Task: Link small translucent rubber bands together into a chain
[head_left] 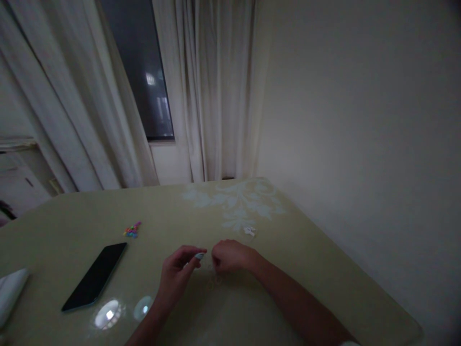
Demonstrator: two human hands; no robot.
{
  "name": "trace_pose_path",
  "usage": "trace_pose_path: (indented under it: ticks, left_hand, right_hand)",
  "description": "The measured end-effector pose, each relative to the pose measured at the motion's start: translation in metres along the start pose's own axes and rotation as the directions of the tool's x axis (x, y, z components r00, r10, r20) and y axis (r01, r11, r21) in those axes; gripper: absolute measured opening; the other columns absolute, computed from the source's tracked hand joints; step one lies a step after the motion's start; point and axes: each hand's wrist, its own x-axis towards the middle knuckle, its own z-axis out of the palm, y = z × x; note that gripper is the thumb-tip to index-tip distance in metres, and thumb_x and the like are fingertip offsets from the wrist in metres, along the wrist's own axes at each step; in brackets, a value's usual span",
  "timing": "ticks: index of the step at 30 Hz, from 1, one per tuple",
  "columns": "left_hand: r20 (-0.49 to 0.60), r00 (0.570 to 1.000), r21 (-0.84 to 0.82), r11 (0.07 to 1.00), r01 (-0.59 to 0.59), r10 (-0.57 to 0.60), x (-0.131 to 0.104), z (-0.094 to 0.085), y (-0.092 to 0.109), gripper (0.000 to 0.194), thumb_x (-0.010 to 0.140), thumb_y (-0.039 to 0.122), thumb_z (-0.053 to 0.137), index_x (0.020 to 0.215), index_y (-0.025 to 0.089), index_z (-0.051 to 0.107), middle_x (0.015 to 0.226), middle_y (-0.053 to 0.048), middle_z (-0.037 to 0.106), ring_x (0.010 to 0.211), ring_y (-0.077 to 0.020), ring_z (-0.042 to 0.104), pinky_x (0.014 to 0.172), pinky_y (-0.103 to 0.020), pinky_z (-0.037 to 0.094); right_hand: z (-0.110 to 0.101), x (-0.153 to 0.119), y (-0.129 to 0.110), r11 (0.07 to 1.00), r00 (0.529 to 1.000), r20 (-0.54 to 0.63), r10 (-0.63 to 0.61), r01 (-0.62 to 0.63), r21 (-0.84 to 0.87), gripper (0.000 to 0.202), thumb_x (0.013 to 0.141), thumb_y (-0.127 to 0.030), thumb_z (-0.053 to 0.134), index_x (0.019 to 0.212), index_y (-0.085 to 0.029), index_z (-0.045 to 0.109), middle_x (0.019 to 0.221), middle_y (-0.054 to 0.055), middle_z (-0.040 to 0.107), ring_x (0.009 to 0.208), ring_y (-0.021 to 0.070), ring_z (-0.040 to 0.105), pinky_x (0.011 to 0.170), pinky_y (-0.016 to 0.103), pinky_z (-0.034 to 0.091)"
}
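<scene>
Near the middle of the table (151,211), my left hand (178,266) pinches a small whitish-blue piece (199,256) between thumb and fingers. Just to its right, my right hand (230,255) is closed, knuckles up; whatever its fingers hold is too small and dim to name. A thin pale loop or string (212,284) shows faintly below the two hands. Beyond my right hand lie small white pieces (249,231). A little pile of multicoloured pieces (132,230) rests farther off to the left.
A black phone or tablet (95,277) lies at the left, with a white object (11,293) at the far left edge. Curtains (216,96) and a dark window stand behind the table; a wall (360,144) borders its right side.
</scene>
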Motion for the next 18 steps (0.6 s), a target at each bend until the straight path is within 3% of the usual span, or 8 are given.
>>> trace_pose_path:
  ticks: [4,12,15,18]
  left_hand:
    - [0.007,1.000,0.023,1.000,-0.001,0.001,0.000,-0.001,-0.001,0.016,0.081,0.036,0.077,0.088,0.023,0.083,0.084,-0.006,0.083,0.065,-0.0186,0.074,0.058,-0.025,0.062]
    - [0.033,0.999,0.015,1.000,0.008,-0.008,0.000,-0.002,-0.005,0.015,0.081,0.032,0.076,0.091,0.024,0.084,0.088,-0.006,0.083,0.071,-0.0200,0.075,0.062,-0.026,0.062]
    - [0.038,0.999,0.015,1.000,-0.026,0.025,0.000,-0.003,-0.010,0.016,0.083,0.035,0.076,0.091,0.022,0.083,0.087,-0.006,0.081,0.070,-0.0189,0.073,0.062,-0.026,0.060]
    - [0.058,0.998,0.036,0.999,-0.038,0.036,0.000,-0.002,-0.015,0.018,0.084,0.038,0.076,0.088,0.020,0.081,0.081,-0.005,0.078,0.065,-0.0166,0.069,0.060,-0.024,0.056]
  right_hand:
    - [0.000,0.000,0.003,1.000,1.000,-0.021,0.003,-0.003,0.030,0.024,0.077,-0.027,0.073,0.098,-0.025,0.083,0.092,0.007,0.081,0.079,0.0218,0.073,0.059,0.026,0.041]
    - [0.001,0.002,0.002,1.000,1.000,-0.018,0.004,-0.003,0.007,0.028,0.075,-0.038,0.078,0.096,-0.020,0.082,0.089,0.010,0.079,0.079,0.0240,0.071,0.059,0.027,0.040]
    - [-0.007,0.002,0.007,0.993,0.989,-0.151,0.004,0.014,0.118,0.021,0.079,-0.035,0.074,0.092,-0.019,0.080,0.086,0.007,0.078,0.075,0.0193,0.068,0.060,0.025,0.039]
    - [-0.015,0.001,0.011,0.959,0.936,-0.351,0.027,0.075,0.274,0.014,0.079,-0.026,0.074,0.090,-0.017,0.075,0.083,0.003,0.075,0.071,0.0144,0.064,0.063,0.022,0.040]
